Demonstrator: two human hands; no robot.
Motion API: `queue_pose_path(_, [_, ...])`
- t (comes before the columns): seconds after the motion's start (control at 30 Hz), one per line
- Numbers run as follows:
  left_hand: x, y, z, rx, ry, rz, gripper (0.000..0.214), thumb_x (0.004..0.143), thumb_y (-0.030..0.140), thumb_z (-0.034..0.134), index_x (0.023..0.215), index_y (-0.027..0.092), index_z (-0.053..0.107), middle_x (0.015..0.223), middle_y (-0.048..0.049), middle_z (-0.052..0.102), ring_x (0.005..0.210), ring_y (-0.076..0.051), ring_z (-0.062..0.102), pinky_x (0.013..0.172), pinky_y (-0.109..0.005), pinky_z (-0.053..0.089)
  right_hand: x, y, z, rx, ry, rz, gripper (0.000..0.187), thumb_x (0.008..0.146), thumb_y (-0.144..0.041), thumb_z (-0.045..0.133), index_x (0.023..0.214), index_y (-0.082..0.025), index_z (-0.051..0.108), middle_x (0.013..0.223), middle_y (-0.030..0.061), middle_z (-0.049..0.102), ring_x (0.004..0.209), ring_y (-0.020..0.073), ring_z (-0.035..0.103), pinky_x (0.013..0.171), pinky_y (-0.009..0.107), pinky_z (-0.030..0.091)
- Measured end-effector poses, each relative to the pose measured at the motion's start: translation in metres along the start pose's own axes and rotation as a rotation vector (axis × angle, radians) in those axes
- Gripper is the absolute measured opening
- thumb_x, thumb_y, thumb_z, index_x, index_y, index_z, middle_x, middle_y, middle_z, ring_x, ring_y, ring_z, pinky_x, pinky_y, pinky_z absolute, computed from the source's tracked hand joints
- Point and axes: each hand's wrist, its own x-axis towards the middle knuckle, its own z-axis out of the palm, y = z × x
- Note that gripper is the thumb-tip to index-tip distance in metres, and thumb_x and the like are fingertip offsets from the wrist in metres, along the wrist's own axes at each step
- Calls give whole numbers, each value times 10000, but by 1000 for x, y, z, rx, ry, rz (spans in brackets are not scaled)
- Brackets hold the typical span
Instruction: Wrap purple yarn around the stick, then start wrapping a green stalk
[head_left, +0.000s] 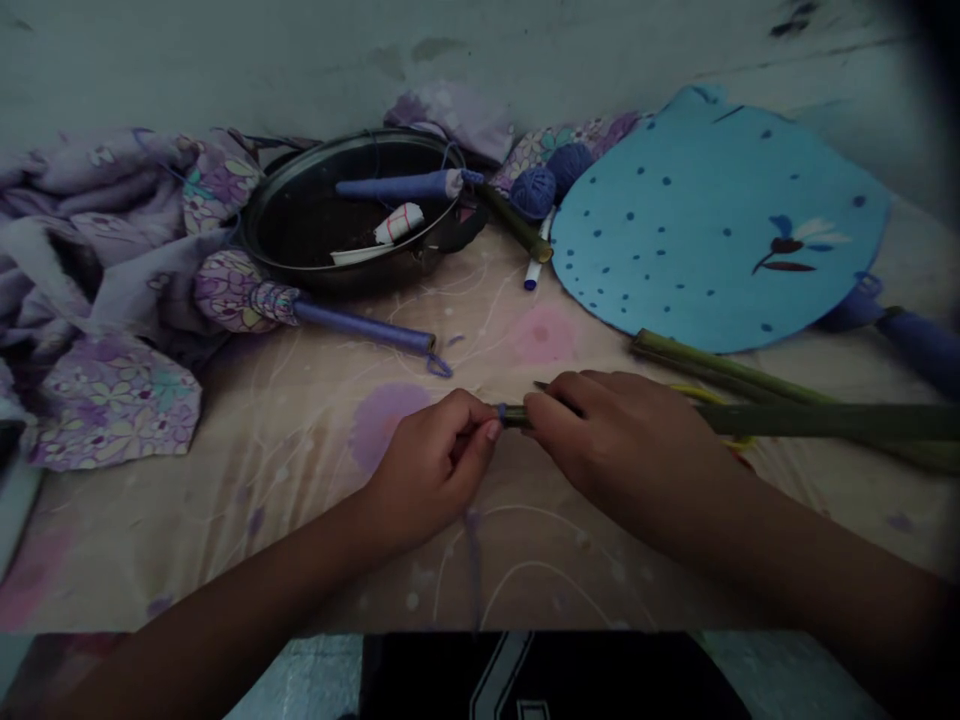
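Observation:
My left hand (439, 450) is closed, with thumb and forefinger pinched at the end of a green stick (514, 416). Blue-purple yarn (502, 411) is wound round the stick at those fingertips, and a strand of it (474, 565) hangs down over the table's near side. My right hand (630, 430) wraps round the same stick just to the right. A thin dark tip (540, 385) pokes out by its fingers; what it belongs to is hidden. A thick green stalk (832, 421) extends rightward from behind this hand, seemingly the same stick.
Another green stalk (720, 370) lies beyond my right hand, near a yellow loop (686, 392). Behind are a blue dotted fan-shaped sheet (652, 260), yarn balls (533, 192), a marker (534, 272) and a dark pan (259, 225). A yarn-wrapped handle (367, 325) and floral cloth (112, 400) lie left.

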Motion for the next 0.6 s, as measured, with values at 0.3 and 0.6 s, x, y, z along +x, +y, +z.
queue_pose_path(0.3, [-5,1,5,254,187,149,85,843,207,503,761,185,504,500,59,461,386,-64,370,410,-224,270,6,-4,1,188,26,250,159,877,-295,479,844,-153,542,662,46,623,532,180,560,483,267,219])
queue_pose_path(0.6, [-6,0,8,-171,188,-34,160,853,254,507,711,194,463,487,68,390,404,-53,329,389,-191,261,6,-4,-8,616,17,358,191,843,-340,525,746,-175,531,588,-14,582,487,104,495,464,230,257])
